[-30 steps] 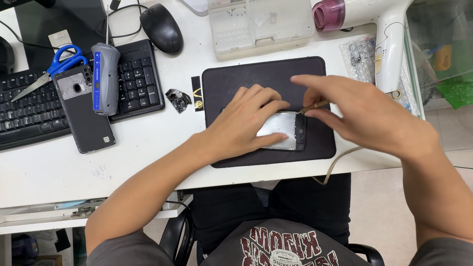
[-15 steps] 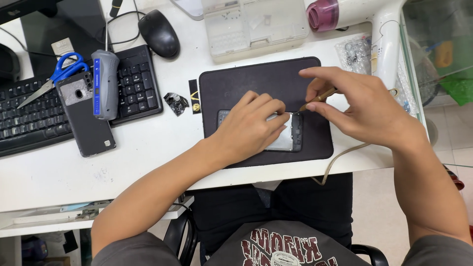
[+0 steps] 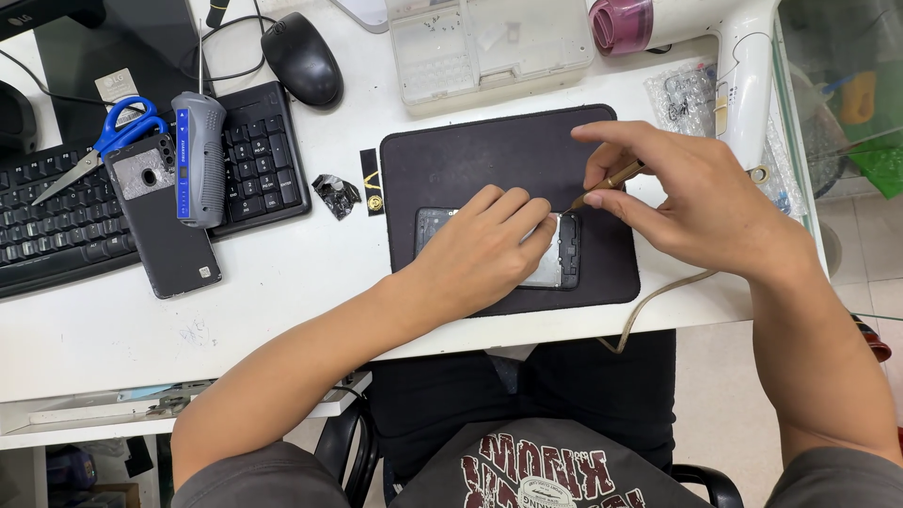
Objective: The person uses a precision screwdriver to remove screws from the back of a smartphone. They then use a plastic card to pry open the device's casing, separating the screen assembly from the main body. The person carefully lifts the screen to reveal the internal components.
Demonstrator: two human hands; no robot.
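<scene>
An opened phone [image 3: 562,252] lies flat on a dark work mat [image 3: 489,160] on the white desk. My left hand [image 3: 480,254] rests palm down on the phone and pins it to the mat, covering most of it. My right hand [image 3: 682,202] pinches a thin brown tool [image 3: 611,182] between thumb and fingers. The tool's tip points at the phone's upper right corner, next to my left fingertips.
A black keyboard [image 3: 56,226] at the left carries blue-handled scissors [image 3: 113,136], a dark phone back cover [image 3: 160,221] and a grey-and-blue handheld tool [image 3: 198,155]. A mouse [image 3: 301,58], clear parts box [image 3: 489,47] and white-pink hair dryer [image 3: 734,56] line the back. Small parts [image 3: 337,195] lie beside the mat.
My right hand has lifted and drawn back toward the phone's upper right corner with the tool. My left hand still presses on the phone.
</scene>
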